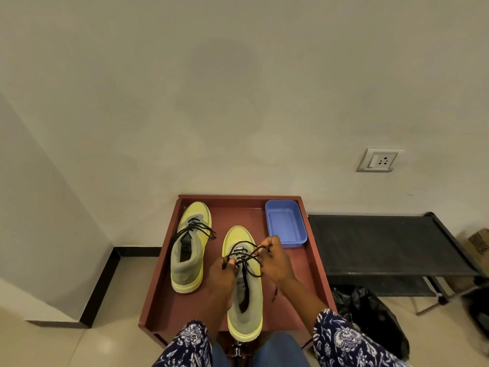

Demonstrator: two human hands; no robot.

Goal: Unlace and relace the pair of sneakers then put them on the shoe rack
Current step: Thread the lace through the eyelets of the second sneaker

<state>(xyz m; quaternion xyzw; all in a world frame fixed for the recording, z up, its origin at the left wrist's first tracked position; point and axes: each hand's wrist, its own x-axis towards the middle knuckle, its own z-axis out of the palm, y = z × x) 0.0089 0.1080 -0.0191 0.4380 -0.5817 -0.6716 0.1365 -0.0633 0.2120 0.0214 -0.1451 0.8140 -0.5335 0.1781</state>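
I had the near sneaker (244,300) in front of me on the red-brown tray table (315,263), its heel hanging just over the near edge and its toe pointing toward the far edge. My left hand (221,274) was closed in a pinch on one black loop of its lace (246,256), and my right hand (274,258) was pinched shut on the other loop, drawn out toward the right edge. The two loops crossed over the tongue between my hands, so I judged I was tying the bow on this shoe.

The other sneaker (189,247) lay near the left edge of the table, toe toward the far left corner, its lace already tied in a bow. A blue plastic tub (285,223) sat in the far right corner, just beyond my right hand. The black shoe rack (383,245) stood to the right of the table, its top shelf bare.

The risks, as I saw them: pulling the loops unevenly would draw one free end through and collapse the bow; letting either pinch slacken would loosen the crossing. A hard tug toward me could also drag the shoe off the near edge, since the heel already overhung it. My right hand swinging outward might knock the tub.
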